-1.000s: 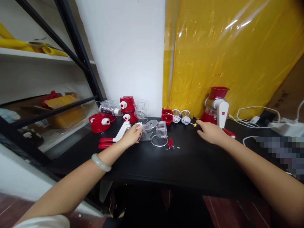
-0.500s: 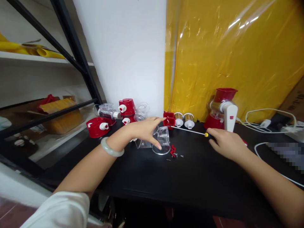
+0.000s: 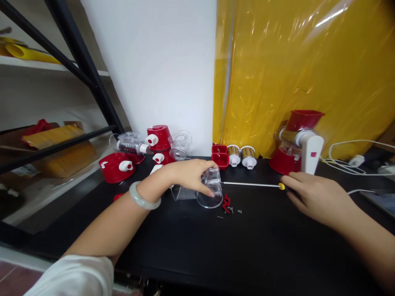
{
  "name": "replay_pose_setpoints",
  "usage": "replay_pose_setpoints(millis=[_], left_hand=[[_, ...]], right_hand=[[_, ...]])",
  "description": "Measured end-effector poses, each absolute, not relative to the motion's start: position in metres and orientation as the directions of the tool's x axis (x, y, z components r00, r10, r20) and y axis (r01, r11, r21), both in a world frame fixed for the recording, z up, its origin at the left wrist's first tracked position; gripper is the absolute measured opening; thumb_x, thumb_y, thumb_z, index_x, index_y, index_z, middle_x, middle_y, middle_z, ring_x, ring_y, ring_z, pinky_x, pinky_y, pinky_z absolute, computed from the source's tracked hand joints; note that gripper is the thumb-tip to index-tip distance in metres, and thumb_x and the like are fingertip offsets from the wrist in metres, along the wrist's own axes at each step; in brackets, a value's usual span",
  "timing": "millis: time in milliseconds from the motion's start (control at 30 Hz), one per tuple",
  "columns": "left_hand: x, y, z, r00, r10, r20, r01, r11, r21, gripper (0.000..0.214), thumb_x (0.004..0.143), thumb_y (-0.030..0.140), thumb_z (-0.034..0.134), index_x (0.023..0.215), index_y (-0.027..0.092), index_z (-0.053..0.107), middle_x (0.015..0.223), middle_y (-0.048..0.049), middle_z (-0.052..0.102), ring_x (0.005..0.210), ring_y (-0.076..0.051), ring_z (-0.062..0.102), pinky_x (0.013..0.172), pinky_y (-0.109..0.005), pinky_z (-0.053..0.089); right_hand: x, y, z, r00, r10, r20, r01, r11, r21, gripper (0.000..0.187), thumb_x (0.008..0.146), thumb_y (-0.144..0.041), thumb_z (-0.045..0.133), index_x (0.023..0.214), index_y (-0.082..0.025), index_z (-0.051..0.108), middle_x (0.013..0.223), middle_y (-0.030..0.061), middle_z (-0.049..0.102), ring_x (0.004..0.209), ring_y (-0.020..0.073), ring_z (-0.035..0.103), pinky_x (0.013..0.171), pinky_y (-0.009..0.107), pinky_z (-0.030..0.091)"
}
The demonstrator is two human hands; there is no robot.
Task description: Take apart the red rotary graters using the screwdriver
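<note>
My left hand (image 3: 188, 175) lies curled over a clear plastic housing (image 3: 210, 190) that rests on the black table (image 3: 247, 246); a pale green bangle sits on that wrist. My right hand (image 3: 317, 196) grips the handle of a long thin screwdriver (image 3: 251, 184), whose shaft points left, its tip at the clear housing. Small red clips (image 3: 226, 202) and a few tiny screws (image 3: 236, 211) lie just in front of the housing.
An assembled red and white rotary grater (image 3: 298, 142) stands at the right rear. Grater drums (image 3: 243, 155), red parts (image 3: 220, 156) and more red and clear pieces (image 3: 148, 144) line the wall. Black shelving (image 3: 77, 65) stands at left, white cables (image 3: 354, 158) at right.
My left hand left the white crank at the left, crossed to the right and settled on the clear housing. My right hand lowered the screwdriver so its tip points at the housing.
</note>
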State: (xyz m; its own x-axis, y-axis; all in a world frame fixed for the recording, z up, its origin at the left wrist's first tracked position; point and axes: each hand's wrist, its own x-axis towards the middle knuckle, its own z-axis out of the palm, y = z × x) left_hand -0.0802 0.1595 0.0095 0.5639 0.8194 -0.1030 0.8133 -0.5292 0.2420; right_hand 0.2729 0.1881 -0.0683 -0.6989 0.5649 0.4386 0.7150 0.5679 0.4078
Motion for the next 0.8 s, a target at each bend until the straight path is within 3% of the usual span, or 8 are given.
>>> replay_pose_setpoints(millis=[167,300,500,600,700,733,800], left_hand=[[-0.08,0.161,0.008,0.555,0.828,-0.084,0.818,-0.524,0.237,0.076,0.069,0.056,0.071,0.131,0.019,0.048,0.128,-0.0105,0.059,0.11,-0.026,0.059,0.091,-0.033,0.044],[-0.08,0.161,0.006,0.566,0.819,-0.094,0.811,-0.532,0.243,0.075,0.069,0.056,0.071,0.131,0.02,0.047,0.128,-0.0099,0.059,0.11,-0.025,0.059,0.091,-0.032,0.044],[-0.081,0.163,0.004,0.557,0.824,-0.1,0.815,-0.521,0.252,0.073,0.069,0.054,0.071,0.13,0.021,0.047,0.128,-0.0087,0.059,0.11,-0.025,0.058,0.09,-0.032,0.044],[-0.08,0.163,0.004,0.563,0.82,-0.107,0.811,-0.523,0.262,0.073,0.069,0.053,0.071,0.13,0.021,0.047,0.128,-0.0083,0.058,0.11,-0.024,0.058,0.091,-0.032,0.043],[-0.079,0.162,0.005,0.566,0.817,-0.107,0.807,-0.523,0.275,0.071,0.069,0.051,0.072,0.128,0.021,0.048,0.126,-0.0077,0.06,0.109,-0.024,0.058,0.09,-0.032,0.044],[-0.079,0.162,0.006,0.564,0.819,-0.103,0.807,-0.521,0.276,0.07,0.069,0.051,0.073,0.128,0.021,0.049,0.125,-0.0078,0.06,0.108,-0.025,0.058,0.09,-0.033,0.044],[-0.079,0.161,0.006,0.558,0.824,-0.098,0.811,-0.517,0.274,0.071,0.068,0.051,0.073,0.128,0.021,0.048,0.125,-0.0082,0.06,0.109,-0.025,0.058,0.09,-0.033,0.043]], right_hand=[[0.272,0.188,-0.066,-0.718,0.452,0.53,0.684,0.601,0.413,0.024,0.091,-0.019,0.047,0.105,-0.019,0.066,0.089,0.008,0.064,0.072,0.0182,0.059,0.059,0.028,0.041],[0.277,0.187,-0.062,-0.701,0.374,0.607,0.683,0.596,0.421,0.035,0.091,-0.02,0.054,0.125,-0.026,0.062,0.09,0.0056,0.064,0.076,0.0167,0.058,0.061,0.027,0.041],[0.281,0.186,-0.062,-0.687,0.318,0.653,0.648,0.674,0.353,0.047,0.086,-0.025,0.065,0.133,-0.026,0.056,0.083,0.0016,0.065,0.072,0.0155,0.06,0.064,0.027,0.042],[0.279,0.186,-0.063,-0.596,0.357,0.72,0.619,0.774,0.129,0.044,0.082,-0.038,0.069,0.122,-0.022,0.063,0.081,0.0031,0.067,0.073,0.0171,0.062,0.069,0.029,0.046],[0.271,0.187,-0.063,-0.228,0.536,0.813,0.583,0.744,-0.327,0.013,0.084,-0.034,0.065,0.087,-0.021,0.07,0.084,0.0056,0.068,0.079,0.0197,0.063,0.078,0.033,0.047],[0.268,0.187,-0.064,-0.041,0.621,0.782,0.495,0.693,-0.525,0.012,0.083,-0.032,0.066,0.079,-0.021,0.068,0.081,0.0052,0.067,0.077,0.0198,0.062,0.078,0.034,0.047],[0.26,0.189,-0.064,0.218,0.799,0.56,0.155,0.538,-0.829,0.013,0.081,-0.032,0.066,0.075,-0.021,0.064,0.077,0.0042,0.063,0.072,0.0192,0.06,0.075,0.036,0.048]])
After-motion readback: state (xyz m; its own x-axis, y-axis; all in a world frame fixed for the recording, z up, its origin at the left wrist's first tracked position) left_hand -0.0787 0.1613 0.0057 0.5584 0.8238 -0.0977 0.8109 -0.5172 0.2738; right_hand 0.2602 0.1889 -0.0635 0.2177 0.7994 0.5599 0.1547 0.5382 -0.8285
